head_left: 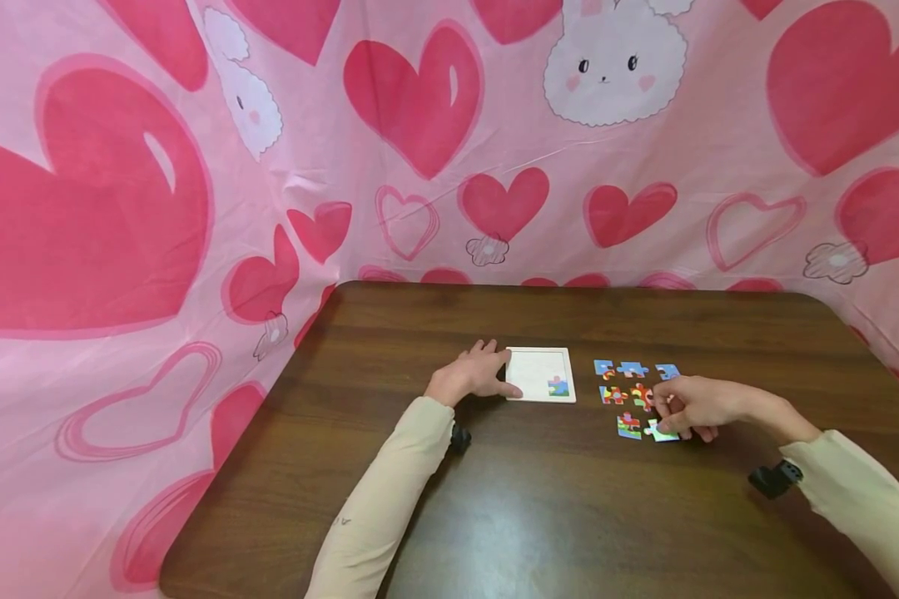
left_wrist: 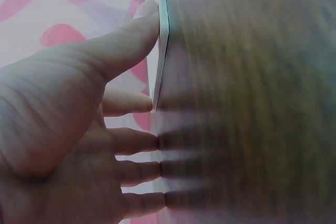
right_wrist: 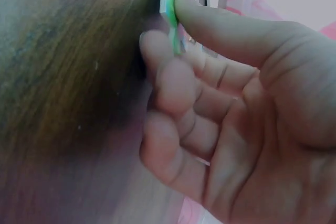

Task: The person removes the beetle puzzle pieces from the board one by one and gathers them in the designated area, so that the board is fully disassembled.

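Observation:
A square white puzzle tray (head_left: pixel 528 399) lies flat on the table, one puzzle piece (head_left: pixel 558 386) set in its near right corner. Spread over the tray's left side is my left hand (head_left: pixel 478 374), fairly straight-fingered; its thumb (left_wrist: pixel 134 38) and forefinger touch the tray's edge, and the other fingertips rest on the table. To the right of the tray, loose puzzle pieces (head_left: pixel 633 369) form rough rows. My right hand (head_left: pixel 700 403) pinches a green-and-white puzzle piece (head_left: pixel 658 433) in the nearest row, thumb on top and fingers curled at its side, partly hiding it.
The dark wooden table (head_left: pixel 539 507) has rounded corners. A pink curtain (head_left: pixel 412 158) with hearts and rabbits hangs along its back and left. Other loose pieces, such as a red-and-green one (head_left: pixel 629 426), lie close beside the right hand.

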Demonstrator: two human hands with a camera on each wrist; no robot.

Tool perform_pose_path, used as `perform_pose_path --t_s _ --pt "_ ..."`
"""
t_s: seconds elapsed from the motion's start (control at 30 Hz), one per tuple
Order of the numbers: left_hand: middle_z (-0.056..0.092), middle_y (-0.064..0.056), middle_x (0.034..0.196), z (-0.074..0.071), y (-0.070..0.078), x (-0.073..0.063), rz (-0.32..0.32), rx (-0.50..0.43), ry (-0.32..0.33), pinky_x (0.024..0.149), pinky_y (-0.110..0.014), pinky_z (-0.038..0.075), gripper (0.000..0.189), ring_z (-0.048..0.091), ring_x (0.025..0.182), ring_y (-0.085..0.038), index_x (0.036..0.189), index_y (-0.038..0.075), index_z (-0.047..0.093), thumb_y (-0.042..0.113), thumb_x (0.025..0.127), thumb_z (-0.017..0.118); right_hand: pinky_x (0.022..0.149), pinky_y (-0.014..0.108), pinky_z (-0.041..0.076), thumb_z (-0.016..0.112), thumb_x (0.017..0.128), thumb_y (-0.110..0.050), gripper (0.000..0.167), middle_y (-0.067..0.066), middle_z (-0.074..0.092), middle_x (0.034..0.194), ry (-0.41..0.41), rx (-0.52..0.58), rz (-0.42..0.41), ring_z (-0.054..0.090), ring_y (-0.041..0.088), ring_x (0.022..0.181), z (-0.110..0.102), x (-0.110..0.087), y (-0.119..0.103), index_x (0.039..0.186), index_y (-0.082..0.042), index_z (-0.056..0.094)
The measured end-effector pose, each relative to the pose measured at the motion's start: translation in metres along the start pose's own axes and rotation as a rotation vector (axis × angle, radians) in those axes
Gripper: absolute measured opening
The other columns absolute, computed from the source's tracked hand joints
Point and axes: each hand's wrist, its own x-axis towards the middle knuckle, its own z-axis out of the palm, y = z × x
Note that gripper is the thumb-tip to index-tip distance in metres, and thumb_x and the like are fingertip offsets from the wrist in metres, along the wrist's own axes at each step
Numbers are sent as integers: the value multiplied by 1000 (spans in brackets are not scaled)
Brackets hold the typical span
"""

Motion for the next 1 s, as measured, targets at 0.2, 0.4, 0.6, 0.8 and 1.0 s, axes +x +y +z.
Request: perform_pose_path --t_s 0.2,0.4,0.6,0.8,1.0 --pt "20 -10 165 0 0 0 1 12 6 123 -51 18 86 14 153 -32 155 21 31 58 86 66 38 22 42 71 90 -28 31 0 51 60 22 -60 57 47 8 40 -1 1 -4 81 -8 49" --pt "20 -10 165 0 0 -1 -1 8 6 123 -51 18 87 14 153 -32 155 21 31 58 85 67 39 22 42 73 88 -27 31 -2 49 62 34 -93 46 47 8 42 0 2 -10 79 -8 50" --pt "21 -9 164 1 -1 0 -1 0 4 123 -51 19 86 15 153 -31 155 21 32 58 85 67 41 22 42 70 91 -25 25 -2 51 64 81 -110 7 47 9 45 -2 6 -17 81 -9 53" --pt "22 -10 164 0 0 -1 4 6 12 123 -52 19 86 16 153 -32 154 21 33 58 85 67 43 25 44 67 93 -27 22 0 56 67 126 -130 -37 54 12 50 -3 16 -26 84 -11 56" --pt "22 -10 164 1 0 -1 1 4 15 123 -51 19 86 16 153 -32 154 21 33 58 84 67 43 27 47 65 95 -27 22 1 56 66 164 -127 -50 55 13 51 3 30 -28 81 -13 57"
